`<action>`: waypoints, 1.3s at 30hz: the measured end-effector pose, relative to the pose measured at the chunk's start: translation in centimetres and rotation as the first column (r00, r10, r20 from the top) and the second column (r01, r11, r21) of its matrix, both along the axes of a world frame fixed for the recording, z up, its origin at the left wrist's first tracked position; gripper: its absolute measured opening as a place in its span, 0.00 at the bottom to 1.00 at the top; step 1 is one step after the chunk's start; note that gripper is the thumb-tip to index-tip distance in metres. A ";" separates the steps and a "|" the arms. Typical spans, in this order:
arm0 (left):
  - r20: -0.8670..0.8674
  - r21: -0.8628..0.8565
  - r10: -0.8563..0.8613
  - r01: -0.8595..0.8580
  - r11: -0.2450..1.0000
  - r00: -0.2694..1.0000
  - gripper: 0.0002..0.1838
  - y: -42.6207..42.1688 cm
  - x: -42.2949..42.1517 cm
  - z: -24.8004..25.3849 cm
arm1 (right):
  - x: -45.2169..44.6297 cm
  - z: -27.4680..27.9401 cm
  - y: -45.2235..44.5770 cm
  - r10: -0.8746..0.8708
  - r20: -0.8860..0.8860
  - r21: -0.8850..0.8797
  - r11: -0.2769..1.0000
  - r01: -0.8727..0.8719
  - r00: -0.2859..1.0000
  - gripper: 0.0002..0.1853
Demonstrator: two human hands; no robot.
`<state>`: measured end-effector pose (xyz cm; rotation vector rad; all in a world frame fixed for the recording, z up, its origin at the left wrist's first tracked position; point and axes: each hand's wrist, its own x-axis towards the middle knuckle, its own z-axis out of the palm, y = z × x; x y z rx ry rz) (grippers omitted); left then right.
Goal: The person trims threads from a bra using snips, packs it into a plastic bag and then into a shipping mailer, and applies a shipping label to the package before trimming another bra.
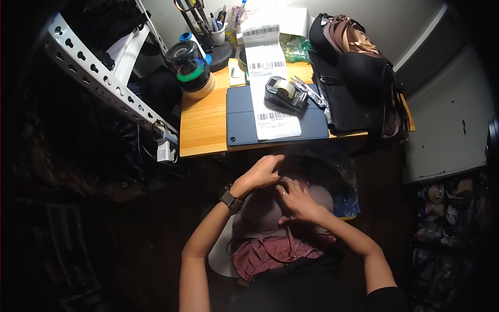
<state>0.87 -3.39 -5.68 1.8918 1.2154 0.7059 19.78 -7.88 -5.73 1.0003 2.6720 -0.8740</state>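
Observation:
A mauve-grey bra (260,210) with moulded cups lies over my lap, above maroon gathered cloth (270,255). My left hand (262,172), with a dark watch on its wrist, is above the bra's upper edge, its fingers curled together; what they hold, if anything, is hidden. Resting on the bra between its cups, my right hand (300,202) has its fingers spread. Clear plastic (345,182) shows beyond my hands, below the desk's front edge.
On the wooden desk (202,127) are a blue-grey tablet case (240,117), printed labels (267,65), a tape dispenser (286,93), scissors (311,91) and black bras (358,73). A white perforated shelf post (109,80) stands at left, plastic-wrapped items (442,218) at right.

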 end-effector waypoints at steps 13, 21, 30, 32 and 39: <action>-0.210 -0.001 -0.016 0.017 1.000 0.978 0.33 -2.2 0.1 1.3 | 1.4 1.9 2.0 0.315 -0.065 -0.842 0.492 -0.221 0.947 0.41; -0.310 0.126 0.032 0.008 0.992 0.950 0.41 -5.7 0.5 2.4 | 12.9 9.4 0.5 0.121 -0.627 -0.747 0.187 -0.638 0.770 0.19; -0.040 -0.117 0.026 -0.030 0.993 0.999 0.45 -10.7 2.7 7.2 | 13.8 -0.4 -3.3 -0.697 0.011 -0.996 -0.069 -0.052 0.717 0.19; -0.095 -0.051 0.108 -0.113 0.992 0.990 0.47 -12.6 2.0 7.6 | 12.2 -1.9 -2.0 -0.875 0.132 -0.973 -0.025 0.230 0.466 0.15; -0.129 -0.084 0.261 -0.273 0.958 0.957 0.51 -17.6 5.6 5.2 | 3.7 -2.5 -1.5 -0.944 -0.142 -0.968 0.069 0.241 -0.298 0.11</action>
